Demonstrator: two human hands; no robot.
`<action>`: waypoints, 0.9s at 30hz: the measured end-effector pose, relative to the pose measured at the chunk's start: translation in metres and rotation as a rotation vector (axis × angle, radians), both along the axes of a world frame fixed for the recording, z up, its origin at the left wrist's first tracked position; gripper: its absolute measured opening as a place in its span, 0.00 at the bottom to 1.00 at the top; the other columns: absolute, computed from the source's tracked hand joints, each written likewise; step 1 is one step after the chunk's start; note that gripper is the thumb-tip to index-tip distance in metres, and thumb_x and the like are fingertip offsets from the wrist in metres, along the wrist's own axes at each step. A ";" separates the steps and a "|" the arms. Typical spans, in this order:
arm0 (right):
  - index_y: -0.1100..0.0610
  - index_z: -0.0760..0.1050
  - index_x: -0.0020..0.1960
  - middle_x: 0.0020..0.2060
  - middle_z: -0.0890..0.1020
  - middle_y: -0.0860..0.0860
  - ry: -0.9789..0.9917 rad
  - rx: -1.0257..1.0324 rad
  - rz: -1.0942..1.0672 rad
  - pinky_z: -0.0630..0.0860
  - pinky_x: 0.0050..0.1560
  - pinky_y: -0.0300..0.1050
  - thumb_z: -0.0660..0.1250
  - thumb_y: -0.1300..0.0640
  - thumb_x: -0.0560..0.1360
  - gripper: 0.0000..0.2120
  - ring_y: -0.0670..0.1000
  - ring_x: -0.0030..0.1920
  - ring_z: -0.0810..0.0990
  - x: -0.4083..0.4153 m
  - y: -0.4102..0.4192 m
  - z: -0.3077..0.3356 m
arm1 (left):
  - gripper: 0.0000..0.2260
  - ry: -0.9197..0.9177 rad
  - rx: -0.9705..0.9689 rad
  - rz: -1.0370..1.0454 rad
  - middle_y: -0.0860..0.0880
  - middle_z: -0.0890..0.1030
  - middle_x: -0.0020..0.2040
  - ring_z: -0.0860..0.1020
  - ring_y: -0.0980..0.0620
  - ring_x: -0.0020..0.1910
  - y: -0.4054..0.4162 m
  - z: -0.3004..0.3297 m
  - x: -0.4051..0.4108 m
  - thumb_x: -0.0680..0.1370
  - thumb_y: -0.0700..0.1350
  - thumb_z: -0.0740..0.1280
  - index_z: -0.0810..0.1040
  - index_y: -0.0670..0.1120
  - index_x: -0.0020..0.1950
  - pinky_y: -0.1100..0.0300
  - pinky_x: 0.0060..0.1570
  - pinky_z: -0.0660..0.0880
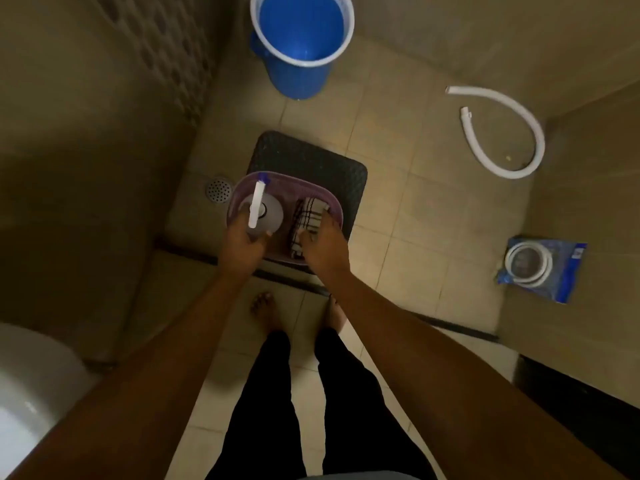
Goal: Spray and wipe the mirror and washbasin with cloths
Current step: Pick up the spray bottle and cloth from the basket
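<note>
Looks like both get grabbed at once from the purple basket point(239, 188): left hand point(244, 242) wraps the spray bottle point(261, 211), right hand point(323, 244) pinches the checked cloth point(306, 216).

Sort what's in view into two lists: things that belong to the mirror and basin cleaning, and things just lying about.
For the job:
- spray bottle, gripped by the left hand
- checked cloth, held by the right hand
- purple basket that holds both

Lying about:
- blue bucket
- loose white hose
- packaged coiled hose
- black stool under the basket
- floor drain
</note>
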State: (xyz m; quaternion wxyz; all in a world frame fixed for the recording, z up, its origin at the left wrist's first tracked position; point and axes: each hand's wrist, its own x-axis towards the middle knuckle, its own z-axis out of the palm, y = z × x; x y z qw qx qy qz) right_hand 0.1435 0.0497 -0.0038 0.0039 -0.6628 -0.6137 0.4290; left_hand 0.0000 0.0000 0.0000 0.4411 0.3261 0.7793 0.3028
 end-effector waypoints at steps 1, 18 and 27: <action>0.57 0.57 0.79 0.72 0.71 0.57 -0.002 -0.016 -0.037 0.74 0.66 0.60 0.63 0.49 0.80 0.32 0.60 0.68 0.74 -0.003 0.004 -0.006 | 0.29 0.024 -0.010 0.006 0.42 0.73 0.69 0.71 0.44 0.68 0.004 -0.005 -0.002 0.75 0.39 0.71 0.65 0.43 0.74 0.52 0.66 0.70; 0.62 0.52 0.78 0.71 0.70 0.62 -0.248 -0.098 -0.135 0.74 0.65 0.60 0.71 0.46 0.75 0.42 0.63 0.69 0.72 -0.033 0.020 -0.059 | 0.22 0.113 0.042 -0.030 0.50 0.76 0.49 0.77 0.50 0.50 0.029 -0.046 -0.016 0.73 0.47 0.74 0.74 0.41 0.63 0.54 0.54 0.76; 0.62 0.60 0.75 0.66 0.75 0.59 -0.237 -0.027 -0.167 0.77 0.63 0.57 0.67 0.56 0.78 0.30 0.60 0.64 0.76 -0.030 0.020 -0.053 | 0.18 0.059 0.061 -0.007 0.42 0.82 0.54 0.78 0.51 0.51 0.029 -0.046 -0.017 0.72 0.45 0.74 0.77 0.41 0.59 0.59 0.53 0.74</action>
